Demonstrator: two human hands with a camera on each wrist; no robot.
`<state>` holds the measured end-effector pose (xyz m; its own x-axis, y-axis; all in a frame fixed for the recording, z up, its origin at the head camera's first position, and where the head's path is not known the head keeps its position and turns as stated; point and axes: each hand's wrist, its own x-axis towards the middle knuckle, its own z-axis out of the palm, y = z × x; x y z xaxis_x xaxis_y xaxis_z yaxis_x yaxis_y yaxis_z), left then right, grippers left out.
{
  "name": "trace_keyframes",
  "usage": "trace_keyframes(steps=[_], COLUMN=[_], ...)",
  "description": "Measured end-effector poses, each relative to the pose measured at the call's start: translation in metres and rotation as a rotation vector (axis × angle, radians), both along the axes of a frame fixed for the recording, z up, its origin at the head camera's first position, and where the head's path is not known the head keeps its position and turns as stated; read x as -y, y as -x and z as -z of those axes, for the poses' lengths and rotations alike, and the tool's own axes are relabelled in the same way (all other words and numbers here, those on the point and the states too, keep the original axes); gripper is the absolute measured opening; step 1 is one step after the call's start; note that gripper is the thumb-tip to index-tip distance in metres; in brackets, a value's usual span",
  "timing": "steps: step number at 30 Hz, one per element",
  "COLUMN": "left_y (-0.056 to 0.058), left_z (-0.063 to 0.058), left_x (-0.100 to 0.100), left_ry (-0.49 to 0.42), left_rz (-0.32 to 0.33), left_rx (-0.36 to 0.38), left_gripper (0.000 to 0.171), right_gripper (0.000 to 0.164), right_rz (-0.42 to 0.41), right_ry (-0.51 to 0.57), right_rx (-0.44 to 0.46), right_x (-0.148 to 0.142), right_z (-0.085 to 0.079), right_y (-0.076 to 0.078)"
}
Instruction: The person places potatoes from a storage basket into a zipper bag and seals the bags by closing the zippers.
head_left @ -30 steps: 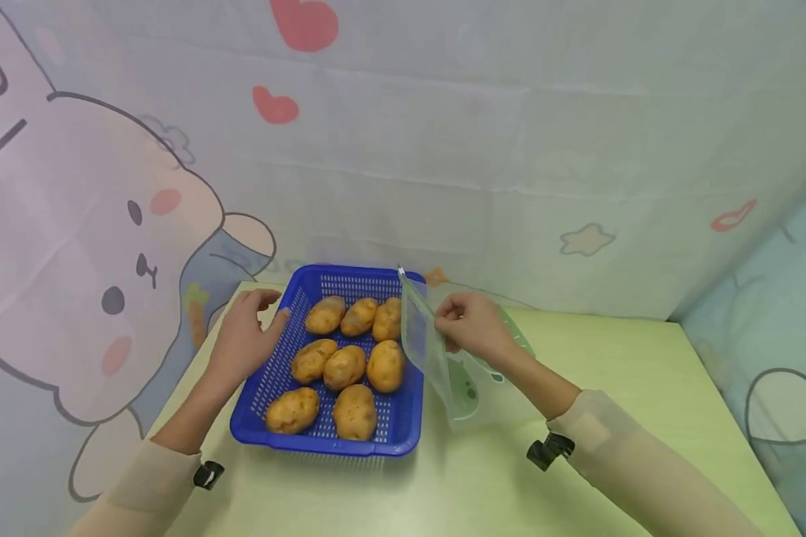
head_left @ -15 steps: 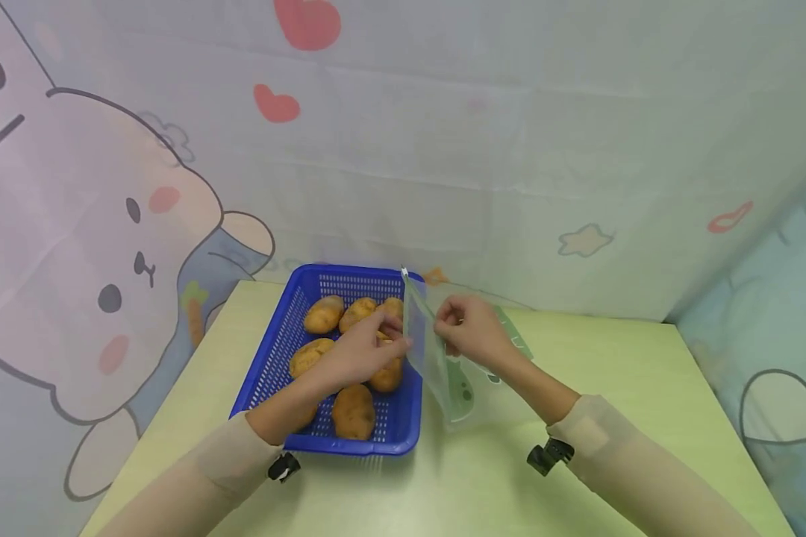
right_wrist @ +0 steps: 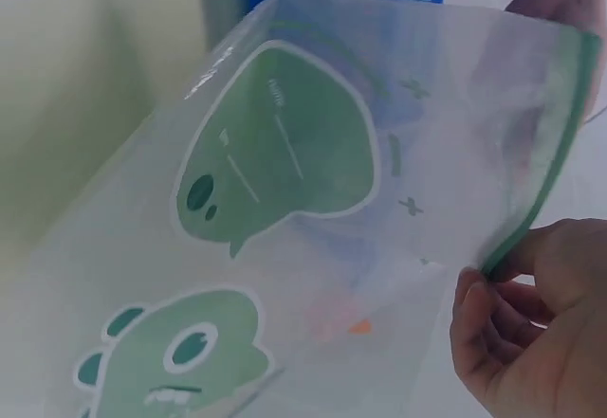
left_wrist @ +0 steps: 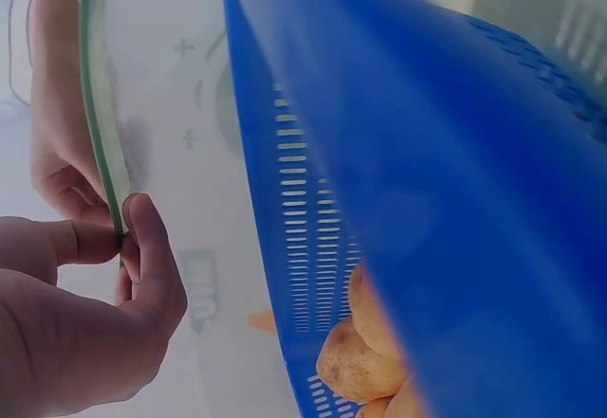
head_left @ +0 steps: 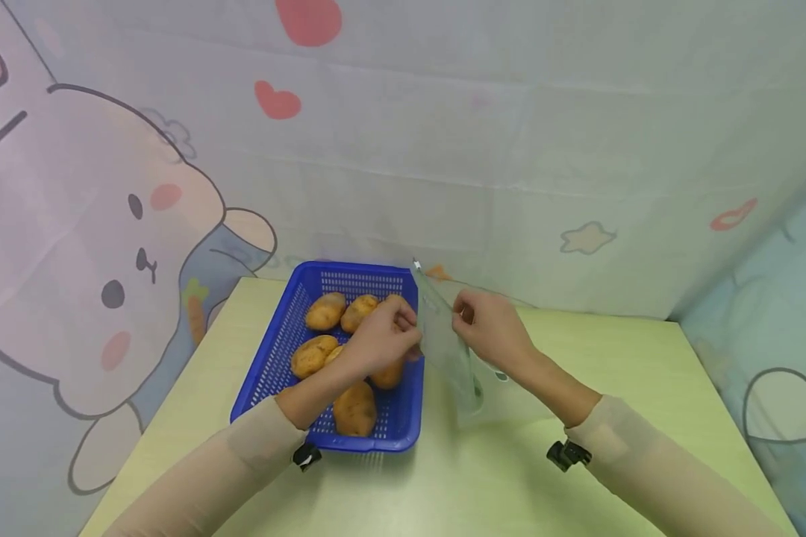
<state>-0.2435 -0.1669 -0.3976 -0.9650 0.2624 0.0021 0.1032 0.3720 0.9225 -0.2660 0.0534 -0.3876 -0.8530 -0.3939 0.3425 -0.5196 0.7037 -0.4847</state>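
A translucent plastic zip bag (head_left: pixel 439 339) with green cartoon prints (right_wrist: pixel 285 143) and a green top strip (left_wrist: pixel 95 119) stands raised beside a blue basket (head_left: pixel 369 445). In the left wrist view, my left hand (left_wrist: pixel 114 304) pinches the strip between thumb and finger; in the head view this hand (head_left: pixel 384 339) is above the basket's right side. My right hand (head_left: pixel 495 328) pinches the same strip from the bag's right side, its fingertips at the edge in the right wrist view. Potatoes (head_left: pixel 354 410) lie in the basket, some hidden by my left forearm.
The basket and bag are on a pale yellow-green table (head_left: pixel 611 373). Behind rises a cartoon-printed cloth wall (head_left: pixel 403 149), close to the basket's far rim. Another printed cloth (head_left: pixel 772 328) hangs on the right.
My left hand has come from the basket's left rim, across the potatoes, to the bag's edge and now pinches it. The bag and my right hand have shifted slightly right.
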Motion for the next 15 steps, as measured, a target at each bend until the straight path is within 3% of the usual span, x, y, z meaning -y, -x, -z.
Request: trace_keyframes(steps=[5,15], left_y=[0.002,0.007], left_z=[-0.004,-0.012], left_x=[0.001,0.014], left_ry=[-0.024,-0.084], left_rz=[0.026,-0.007], left_rx=[0.044,0.053], left_gripper=[0.013,0.01], right_gripper=[0.009,0.01], right_rz=[-0.018,-0.028], right_ry=[-0.079,-0.148], right_rx=[-0.056,0.052], right_x=[-0.01,-0.039], right_z=[-0.014,-0.055], right_y=[-0.002,-0.003])
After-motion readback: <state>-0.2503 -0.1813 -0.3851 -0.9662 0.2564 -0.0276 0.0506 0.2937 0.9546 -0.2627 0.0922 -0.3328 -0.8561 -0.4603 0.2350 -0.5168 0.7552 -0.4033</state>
